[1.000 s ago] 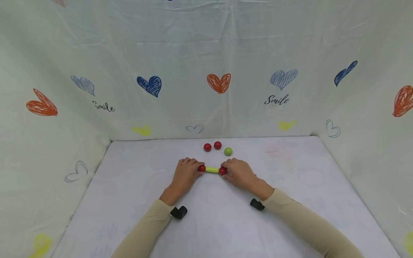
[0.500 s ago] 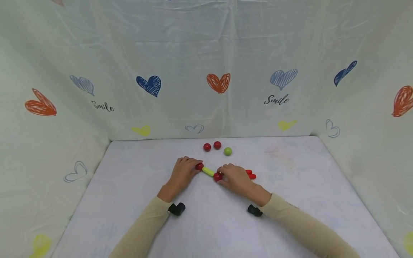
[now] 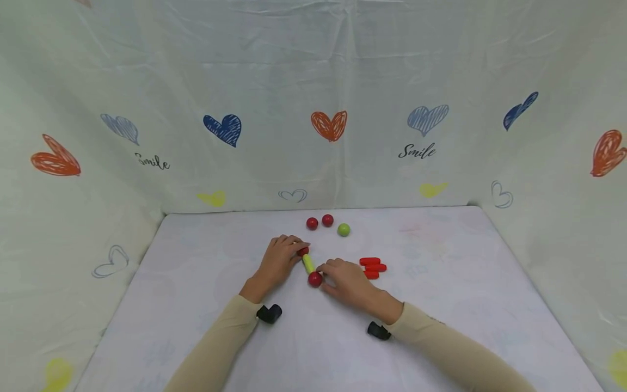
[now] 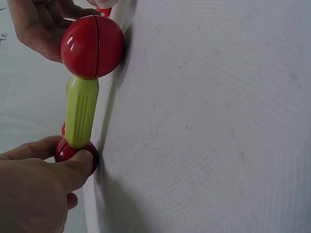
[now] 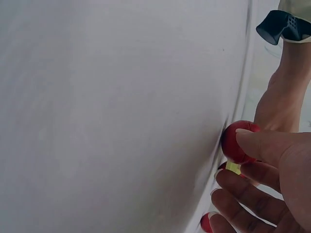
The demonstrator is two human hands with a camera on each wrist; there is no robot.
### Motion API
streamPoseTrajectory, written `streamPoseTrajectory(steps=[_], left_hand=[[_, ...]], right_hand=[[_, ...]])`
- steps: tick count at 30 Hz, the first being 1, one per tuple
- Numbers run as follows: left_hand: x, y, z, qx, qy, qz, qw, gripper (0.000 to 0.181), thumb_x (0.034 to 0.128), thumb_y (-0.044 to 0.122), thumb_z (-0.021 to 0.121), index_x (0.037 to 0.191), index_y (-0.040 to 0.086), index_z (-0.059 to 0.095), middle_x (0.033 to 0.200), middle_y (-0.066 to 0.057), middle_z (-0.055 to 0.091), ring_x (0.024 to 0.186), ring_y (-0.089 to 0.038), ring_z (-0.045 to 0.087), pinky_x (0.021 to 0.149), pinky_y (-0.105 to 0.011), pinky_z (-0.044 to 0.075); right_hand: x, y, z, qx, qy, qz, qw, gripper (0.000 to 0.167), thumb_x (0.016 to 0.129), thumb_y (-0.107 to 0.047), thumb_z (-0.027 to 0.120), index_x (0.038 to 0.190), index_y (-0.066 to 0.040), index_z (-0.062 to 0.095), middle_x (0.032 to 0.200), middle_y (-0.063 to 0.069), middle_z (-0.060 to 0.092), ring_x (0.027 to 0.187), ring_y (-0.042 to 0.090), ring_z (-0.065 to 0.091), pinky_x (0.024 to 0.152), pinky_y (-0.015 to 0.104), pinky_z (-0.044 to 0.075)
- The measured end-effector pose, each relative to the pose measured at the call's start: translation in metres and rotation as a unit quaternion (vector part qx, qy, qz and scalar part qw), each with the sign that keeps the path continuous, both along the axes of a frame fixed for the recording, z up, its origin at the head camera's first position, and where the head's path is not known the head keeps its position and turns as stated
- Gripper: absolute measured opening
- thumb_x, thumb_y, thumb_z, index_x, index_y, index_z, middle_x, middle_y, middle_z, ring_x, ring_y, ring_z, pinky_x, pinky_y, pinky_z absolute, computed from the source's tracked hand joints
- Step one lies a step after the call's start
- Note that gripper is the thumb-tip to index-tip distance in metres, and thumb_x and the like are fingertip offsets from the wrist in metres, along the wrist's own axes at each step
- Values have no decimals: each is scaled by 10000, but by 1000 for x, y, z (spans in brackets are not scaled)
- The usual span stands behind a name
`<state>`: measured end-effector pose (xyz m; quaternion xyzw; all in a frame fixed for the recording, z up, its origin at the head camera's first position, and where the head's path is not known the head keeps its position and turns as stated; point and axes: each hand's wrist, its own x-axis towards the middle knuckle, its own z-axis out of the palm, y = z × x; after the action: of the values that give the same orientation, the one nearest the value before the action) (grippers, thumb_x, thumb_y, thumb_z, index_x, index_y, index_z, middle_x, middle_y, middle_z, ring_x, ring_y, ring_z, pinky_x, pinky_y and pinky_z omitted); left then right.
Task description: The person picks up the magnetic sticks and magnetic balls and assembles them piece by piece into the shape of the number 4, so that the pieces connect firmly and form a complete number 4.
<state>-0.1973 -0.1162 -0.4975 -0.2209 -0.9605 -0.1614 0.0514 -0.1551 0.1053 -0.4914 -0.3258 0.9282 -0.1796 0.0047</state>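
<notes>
A yellow-green rod (image 3: 308, 264) joins two red balls and lies slanted on the table. My left hand (image 3: 278, 265) pinches the far red ball (image 4: 63, 153) between thumb and fingers. At the near end, my right hand (image 3: 349, 283) holds the other red ball (image 3: 315, 280), its thumb on the ball in the right wrist view. A seam runs round this near ball in the left wrist view. The right hand's lower fingers (image 5: 243, 206) are spread loosely.
Behind the hands lie two loose red balls (image 3: 312, 224) (image 3: 327, 220) and a green ball (image 3: 344, 230). Several red rods (image 3: 375, 268) lie just right of the right hand. A cloth wall with printed hearts stands behind the white table (image 3: 431, 326).
The rod with its balls has turned from level to slanted, its right end swinging left and nearer. My right hand moved with it, uncovering the red rods. The left hand barely shifted.
</notes>
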Motion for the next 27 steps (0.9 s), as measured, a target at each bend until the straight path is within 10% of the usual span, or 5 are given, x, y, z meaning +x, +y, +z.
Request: streamPoseTrajectory(steps=[14, 27], left_hand=[[0, 2, -1, -20, 12, -225, 9997, 481, 938, 71, 801, 1401, 158, 702, 1365, -60, 705, 1261, -277, 608, 1125, -477, 444], [26, -2, 10, 251, 272, 230, 9990, 435, 944, 151, 816, 1366, 135, 714, 1320, -73, 701, 1213, -303, 619, 1050, -531, 491]], right_hand=[[5, -10, 1, 59, 28, 191, 9998, 420, 898, -207, 866, 1285, -116, 729, 1123, 28, 748, 989, 190, 698, 834, 337, 609], [3, 8, 8, 59, 26, -164, 9998, 408, 900, -190, 856, 1278, -109, 726, 1130, 39, 738, 1005, 207, 697, 849, 363, 613]])
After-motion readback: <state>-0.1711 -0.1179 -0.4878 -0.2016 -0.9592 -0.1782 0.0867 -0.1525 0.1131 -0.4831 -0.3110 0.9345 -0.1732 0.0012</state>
